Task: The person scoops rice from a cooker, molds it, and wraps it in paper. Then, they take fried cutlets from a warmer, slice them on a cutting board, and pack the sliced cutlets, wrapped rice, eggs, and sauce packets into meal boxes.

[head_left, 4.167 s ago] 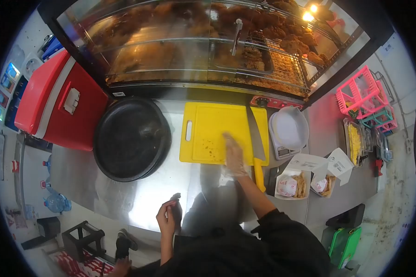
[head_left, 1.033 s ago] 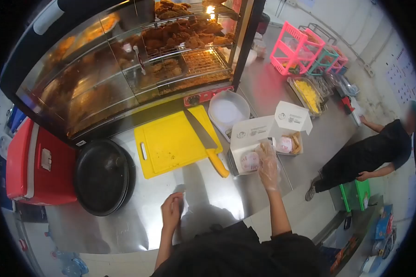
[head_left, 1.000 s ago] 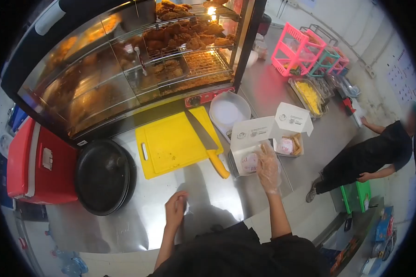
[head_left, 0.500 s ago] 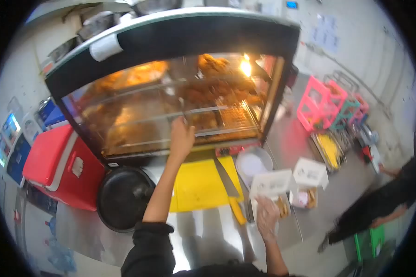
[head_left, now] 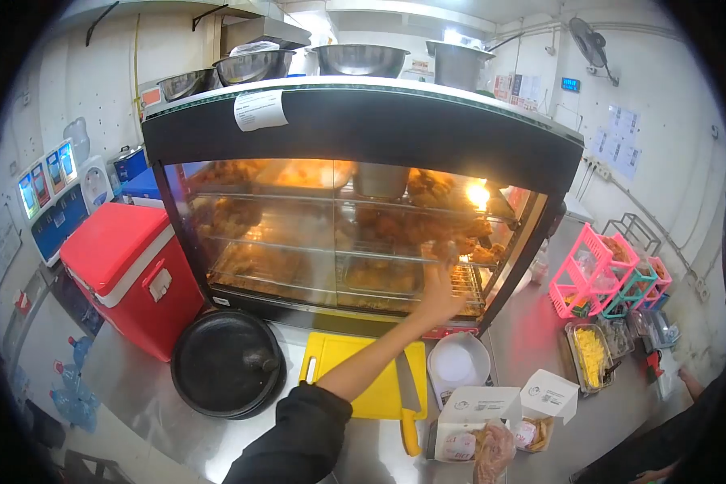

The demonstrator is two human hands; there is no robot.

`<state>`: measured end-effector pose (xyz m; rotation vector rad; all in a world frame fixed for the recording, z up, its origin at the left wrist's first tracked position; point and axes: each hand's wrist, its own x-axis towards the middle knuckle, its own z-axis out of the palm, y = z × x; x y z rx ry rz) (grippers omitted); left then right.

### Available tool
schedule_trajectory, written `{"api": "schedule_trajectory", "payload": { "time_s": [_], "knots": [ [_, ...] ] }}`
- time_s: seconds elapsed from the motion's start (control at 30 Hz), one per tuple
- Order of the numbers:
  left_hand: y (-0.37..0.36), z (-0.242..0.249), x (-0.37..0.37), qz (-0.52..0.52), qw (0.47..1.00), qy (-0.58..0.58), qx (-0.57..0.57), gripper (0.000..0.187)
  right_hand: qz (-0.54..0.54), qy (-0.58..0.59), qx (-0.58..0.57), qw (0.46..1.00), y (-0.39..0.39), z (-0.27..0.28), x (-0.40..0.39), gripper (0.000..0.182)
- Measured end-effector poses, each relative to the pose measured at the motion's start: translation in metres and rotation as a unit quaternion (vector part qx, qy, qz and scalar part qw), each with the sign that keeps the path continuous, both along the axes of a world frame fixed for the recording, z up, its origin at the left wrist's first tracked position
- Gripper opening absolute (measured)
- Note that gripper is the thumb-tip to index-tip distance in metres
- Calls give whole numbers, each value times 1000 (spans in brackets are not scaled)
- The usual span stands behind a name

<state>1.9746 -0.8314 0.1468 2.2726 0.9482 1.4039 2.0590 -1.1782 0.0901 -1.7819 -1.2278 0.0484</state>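
My left hand (head_left: 442,282) is raised at the right half of the glass display case (head_left: 355,129), at the level of its lower shelves. Its fingers are blurred, so their grip is unclear. My right hand (head_left: 494,453), in a clear glove, is low at the right edge of an open white box (head_left: 480,402) holding a wrapped packet. Its finger shape is hard to make out. A second open box (head_left: 547,394) with a packet and fried pieces stands beside it. Browned food (head_left: 379,226) fills the case shelves. A yellow-handled knife (head_left: 410,395) lies on the yellow cutting board (head_left: 323,355).
A white bowl (head_left: 458,360) stands right of the board. Left are a black round pan (head_left: 226,359) and a red cooler (head_left: 129,274). Pink baskets (head_left: 593,270) and a tray of yellow food (head_left: 590,359) are at the right. A co-worker's dark sleeve (head_left: 661,440) shows at lower right.
The view has tilted up. My left hand has moved right along the case front. My right hand now sits lower in view, at the box's right edge.
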Motion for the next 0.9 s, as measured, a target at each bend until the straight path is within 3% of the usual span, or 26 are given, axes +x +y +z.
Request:
{"api": "schedule_trajectory", "payload": {
  "time_s": [0.03,0.1,0.13,0.2,0.27,0.33,0.4,0.43,0.47,0.5,0.53,0.57,0.6,0.63,0.67,0.73,0.8,0.87,0.9],
  "knots": [
    [-3,2,10,-1,1000,-4,3,82,-30,-55,4,998,2,-5,0,26],
    [-11,9,29,-82,992,-8,-97,85,-23,-43,9,999,-4,-8,0,25],
    [-10,9,40,-86,992,-11,-94,85,-15,-25,10,1000,-7,-7,-1,24],
    [-7,9,60,-100,984,100,-104,87,9,-24,5,1000,-15,0,-5,23],
    [0,12,69,-84,987,113,-73,77,33,-22,-5,999,-22,0,-7,21],
    [22,28,65,-396,882,118,-226,59,33,-80,-35,996,-30,-7,-9,19],
    [31,36,50,-304,948,-88,-44,32,34,-120,-35,992,-35,6,-18,19],
    [8,77,-3,-177,962,-199,63,26,38,-154,-30,987,-35,10,-21,19],
    [-21,123,-56,-118,955,-273,4,20,34,-154,-29,987,-38,5,-18,19],
    [-30,144,-98,23,946,-311,89,16,39,-121,-97,987,-45,-7,-11,21],
    [-25,160,-139,126,932,-337,30,23,45,-84,-167,981,-52,-16,-9,22],
    [-2,170,-173,214,881,-405,116,40,38,-74,-173,981,-55,-16,-12,22],
    [32,182,-215,229,854,-452,117,59,38,-79,-224,971,-55,-10,-16,24],
    [65,194,-262,321,837,-433,96,73,35,-80,-275,958,-55,-5,-21,27],
    [97,209,-304,406,834,-371,49,89,56,-90,-225,969,-54,-8,-24,24],
    [150,233,-365,389,870,-304,-4,72,70,-94,-195,974,-56,-14,-28,26],
    [196,259,-416,242,926,-287,-37,55,62,-90,-196,975,-61,-18,-30,28],
    [223,273,-440,98,947,-302,-53,42,30,-89,-184,978,-68,-13,-36,27],
    [224,279,-440,120,954,-269,-48,40,11,-84,-191,978,-76,-8,-38,27]
  ]
}}
